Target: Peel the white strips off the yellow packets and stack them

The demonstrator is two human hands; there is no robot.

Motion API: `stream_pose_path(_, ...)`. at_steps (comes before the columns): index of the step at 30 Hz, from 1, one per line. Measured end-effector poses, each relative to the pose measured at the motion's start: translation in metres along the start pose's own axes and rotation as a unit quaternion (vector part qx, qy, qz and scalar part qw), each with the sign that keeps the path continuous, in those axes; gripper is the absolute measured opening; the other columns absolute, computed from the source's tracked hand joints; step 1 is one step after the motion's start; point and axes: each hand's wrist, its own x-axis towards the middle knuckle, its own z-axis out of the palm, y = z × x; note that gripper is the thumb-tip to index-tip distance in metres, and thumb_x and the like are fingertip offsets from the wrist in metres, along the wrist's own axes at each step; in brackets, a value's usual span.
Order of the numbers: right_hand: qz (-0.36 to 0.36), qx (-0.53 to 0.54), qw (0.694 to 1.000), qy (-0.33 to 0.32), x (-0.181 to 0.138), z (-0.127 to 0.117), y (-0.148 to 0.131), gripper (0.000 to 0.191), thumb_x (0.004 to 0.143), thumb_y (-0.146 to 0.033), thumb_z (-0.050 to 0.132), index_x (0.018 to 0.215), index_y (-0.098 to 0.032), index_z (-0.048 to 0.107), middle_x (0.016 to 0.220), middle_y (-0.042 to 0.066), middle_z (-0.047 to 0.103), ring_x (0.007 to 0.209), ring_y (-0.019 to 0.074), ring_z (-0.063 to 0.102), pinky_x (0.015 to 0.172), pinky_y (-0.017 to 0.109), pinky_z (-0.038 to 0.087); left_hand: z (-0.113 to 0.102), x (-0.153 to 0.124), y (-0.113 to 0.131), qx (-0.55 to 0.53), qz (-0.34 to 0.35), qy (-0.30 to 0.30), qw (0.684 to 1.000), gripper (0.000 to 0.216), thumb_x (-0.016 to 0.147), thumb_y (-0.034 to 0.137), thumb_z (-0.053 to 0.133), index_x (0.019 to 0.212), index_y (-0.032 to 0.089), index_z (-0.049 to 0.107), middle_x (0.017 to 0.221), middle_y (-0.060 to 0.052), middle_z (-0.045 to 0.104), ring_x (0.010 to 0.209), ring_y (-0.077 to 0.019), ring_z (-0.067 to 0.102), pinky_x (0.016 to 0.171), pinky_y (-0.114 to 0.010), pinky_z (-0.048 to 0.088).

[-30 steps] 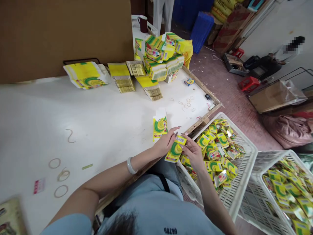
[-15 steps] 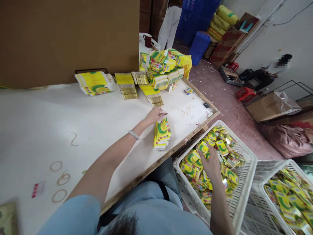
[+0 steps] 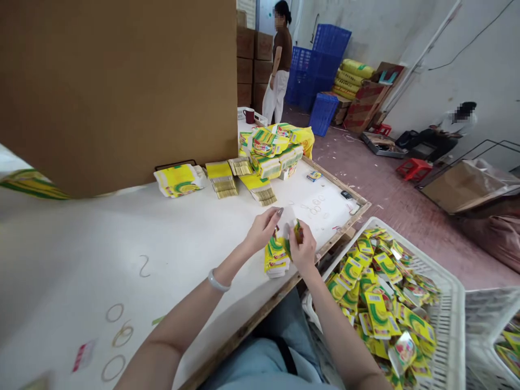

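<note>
Over the table's front edge, my left hand (image 3: 262, 230) and my right hand (image 3: 303, 248) are closed on a small yellow-and-green carton (image 3: 288, 216). Its white inner side faces up between my fingers. My left thumb and forefinger pinch its left edge, while the right-hand fingers wrap its coloured side and hide part of it. Just below both hands, a leaning stack of similar yellow cartons (image 3: 276, 265) rests on the white table (image 3: 170, 233). To my right, a white plastic crate (image 3: 450, 303) holds many loose cartons (image 3: 377, 309) in a jumbled heap.
Bundled flat cartons (image 3: 223, 187) and a pile of yellow packs (image 3: 276, 149) lie toward the back. A large cardboard box (image 3: 122, 97) stands at the left rear. Rubber bands (image 3: 115, 312) are scattered about. Two people are farther off; a second crate (image 3: 487, 330) is at far right.
My right hand has come up from the crate to the table with a carton. My left hand has met it above the stack and grips the carton's edge. The view has shifted.
</note>
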Motion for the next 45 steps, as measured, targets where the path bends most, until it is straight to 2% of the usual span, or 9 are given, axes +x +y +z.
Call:
stream_pose_path(3, 0.094, 0.101, 0.989, 0.046, -0.004, -0.009, -0.015, 0.039, 0.098, -0.051, 0.054, 0.114, -0.018, 0.064, 0.107, 0.012, 0.075, 0.101, 0.0239, 0.071, 0.090, 0.038, 0.056, 0.017, -0.022, -0.009, -0.088, 0.052, -0.065, 0.993, 0.081, 0.091, 0.060, 0.066, 0.157, 0.025, 0.035, 0.154, -0.018, 0.048, 0.137, -0.0310, 0.053, 0.109, -0.045, 0.050)
stream_pose_path(6, 0.141, 0.219, 0.961, 0.096, -0.007, -0.010, -0.032, 0.037, 0.095, -0.052, 0.057, 0.111, -0.019, 0.064, 0.109, 0.011, 0.076, 0.107, 0.0232, 0.071, 0.095, 0.038, 0.054, 0.039, -0.042, -0.014, -0.126, 0.075, -0.142, 0.979, 0.085, 0.094, 0.059, 0.061, 0.164, 0.027, 0.023, 0.169, -0.017, 0.028, 0.150, -0.0346, 0.038, 0.125, -0.053, 0.032)
stream_pose_path(17, 0.231, 0.204, 0.950, 0.052, -0.015, -0.020, -0.040, 0.040, 0.088, -0.059, 0.066, 0.096, -0.020, 0.062, 0.079, 0.002, 0.071, 0.073, 0.0155, 0.065, 0.069, 0.027, 0.054, 0.041, -0.056, -0.002, -0.122, -0.095, -0.052, 0.987, 0.057, 0.100, 0.065, 0.042, 0.120, 0.018, 0.067, 0.111, -0.012, 0.074, 0.100, -0.0278, 0.068, 0.093, -0.046, 0.056)
stream_pose_path(25, 0.177, 0.208, 0.961, 0.041, -0.033, -0.024, -0.034, 0.048, 0.089, -0.055, 0.068, 0.123, -0.023, 0.053, 0.082, 0.002, 0.072, 0.069, 0.0175, 0.069, 0.068, 0.032, 0.058, 0.046, -0.069, 0.011, -0.185, -0.100, 0.023, 0.977, 0.075, 0.099, 0.060, 0.049, 0.160, 0.026, 0.020, 0.118, -0.010, 0.072, 0.102, -0.0240, 0.070, 0.100, -0.043, 0.056)
stream_pose_path(30, 0.259, 0.185, 0.944, -0.090, -0.088, -0.065, -0.045, 0.037, 0.090, -0.050, 0.070, 0.111, -0.021, 0.068, 0.095, 0.007, 0.077, 0.084, 0.0210, 0.073, 0.076, 0.034, 0.060, 0.038, -0.141, 0.024, -0.268, -0.224, -0.059, 0.935, 0.066, 0.096, 0.061, 0.055, 0.149, 0.025, 0.038, 0.098, -0.006, 0.071, 0.083, -0.0199, 0.069, 0.078, -0.034, 0.058)
stream_pose_path(34, 0.330, 0.165, 0.912, -0.182, -0.132, -0.094, -0.063, 0.028, 0.092, -0.049, 0.067, 0.093, -0.021, 0.069, 0.073, 0.002, 0.070, 0.066, 0.0165, 0.065, 0.061, 0.027, 0.055, 0.033, -0.193, 0.033, -0.261, -0.307, -0.095, 0.910, 0.049, 0.093, 0.062, 0.061, 0.120, 0.022, 0.058, 0.090, -0.003, 0.069, 0.076, -0.0161, 0.064, 0.069, -0.027, 0.052)
stream_pose_path(37, 0.333, 0.129, 0.910, -0.210, -0.139, -0.102, -0.069, 0.032, 0.096, -0.049, 0.062, 0.081, -0.021, 0.064, 0.064, -0.002, 0.060, 0.057, 0.0128, 0.054, 0.053, 0.024, 0.048, 0.036, -0.202, 0.037, -0.235, -0.308, -0.089, 0.918, 0.047, 0.093, 0.064, 0.059, 0.108, 0.020, 0.063, 0.095, -0.005, 0.069, 0.078, -0.0161, 0.061, 0.071, -0.027, 0.050)
stream_pose_path(42, 0.231, 0.034, 0.955, -0.185, -0.135, -0.115, -0.060, 0.025, 0.097, -0.044, 0.060, 0.106, -0.025, 0.072, 0.093, 0.008, 0.074, 0.086, 0.0226, 0.071, 0.080, 0.040, 0.060, 0.038, -0.188, 0.042, -0.241, -0.289, -0.107, 0.921, 0.065, 0.097, 0.061, 0.053, 0.152, 0.027, 0.041, 0.086, -0.002, 0.067, 0.068, -0.0159, 0.058, 0.067, -0.028, 0.050)
stream_pose_path(45, 0.158, 0.023, 0.955, -0.252, -0.133, -0.126, -0.054, 0.034, 0.093, -0.056, 0.062, 0.104, -0.028, 0.078, 0.107, 0.011, 0.077, 0.101, 0.0289, 0.074, 0.090, 0.048, 0.062, 0.034, -0.185, 0.043, -0.206, -0.238, -0.134, 0.940, 0.062, 0.096, 0.069, 0.048, 0.134, 0.023, 0.061, 0.096, -0.008, 0.070, 0.078, -0.0194, 0.062, 0.076, -0.032, 0.053)
